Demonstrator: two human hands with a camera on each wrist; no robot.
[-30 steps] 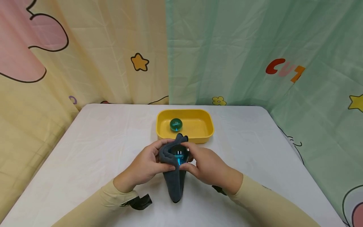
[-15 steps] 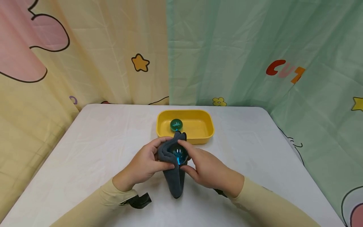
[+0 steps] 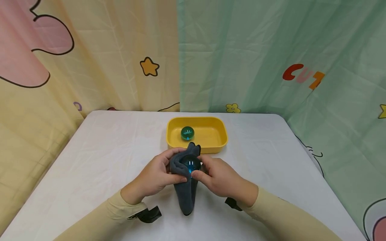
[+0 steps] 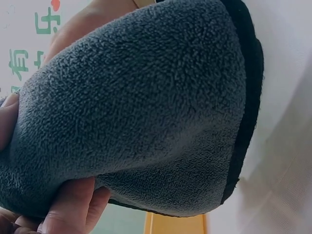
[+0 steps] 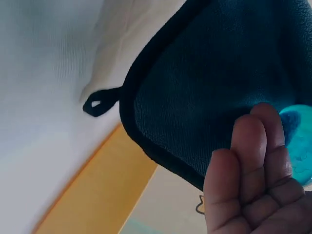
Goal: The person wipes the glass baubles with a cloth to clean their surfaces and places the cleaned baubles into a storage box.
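A dark grey towel (image 3: 184, 197) with black edging hangs folded between both hands, wrapped partly round a clear blue-green glass ball (image 3: 191, 163). On the left side, my left hand (image 3: 152, 174) grips the towel, its thumb in front and fingers behind; the left wrist view shows the plush face of the towel (image 4: 136, 97) covering much of that hand. My right hand (image 3: 221, 175) pinches the ball from the right, with its thumb across the lower front. In the right wrist view the fingers (image 5: 251, 156) lie beside the ball (image 5: 300, 146), in front of the towel.
Just beyond the hands stands a yellow tray (image 3: 211, 134) holding a second green-blue glass ball (image 3: 187, 133) at its left side. A white cloth covers the table (image 3: 99, 150). Printed curtains (image 3: 241, 50) hang behind and along both sides.
The hands, towel and held ball rise slightly, then come back down. My right index finger has slid down from the ball's top edge, and the thumb has moved onto its lower front.
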